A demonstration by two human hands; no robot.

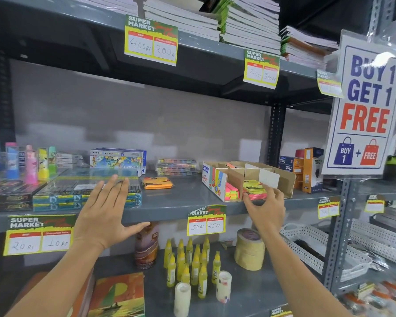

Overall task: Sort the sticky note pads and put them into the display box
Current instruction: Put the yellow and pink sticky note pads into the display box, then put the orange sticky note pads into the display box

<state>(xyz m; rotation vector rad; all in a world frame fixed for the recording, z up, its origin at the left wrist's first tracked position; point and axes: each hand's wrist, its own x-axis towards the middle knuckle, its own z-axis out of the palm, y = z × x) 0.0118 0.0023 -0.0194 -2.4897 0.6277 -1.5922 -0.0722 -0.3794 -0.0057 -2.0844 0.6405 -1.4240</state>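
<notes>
Shelf (181,200) first, grey and long, with the display box (217,181) sitting on it. Inside the box lies a yellow pad (253,187) on pink ones, and the right hand (264,208) pinches them, so this looks like the putting-in step. Orange pads (157,183) wait near the middle. The left hand (105,213) is spread wide, holding nothing, and should probably grab those next

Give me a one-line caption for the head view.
Right hand sets yellow sticky pad into display box; left hand hovers open.
</notes>
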